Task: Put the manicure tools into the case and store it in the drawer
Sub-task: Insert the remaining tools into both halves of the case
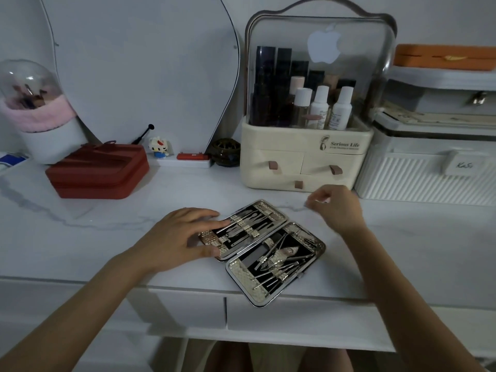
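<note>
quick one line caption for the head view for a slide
Left hand steadies the open manicure case on a marble vanity top while the right hand hovers just behind it, fingers pinched.

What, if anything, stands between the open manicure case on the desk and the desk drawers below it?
Nothing visible blocks the way. The manicure case lies open at the desk's front edge, directly above the drawers, but both drawer fronts are shut and the case is unclosed. The left hand rests on its left half; the right hand hovers behind it.
</note>
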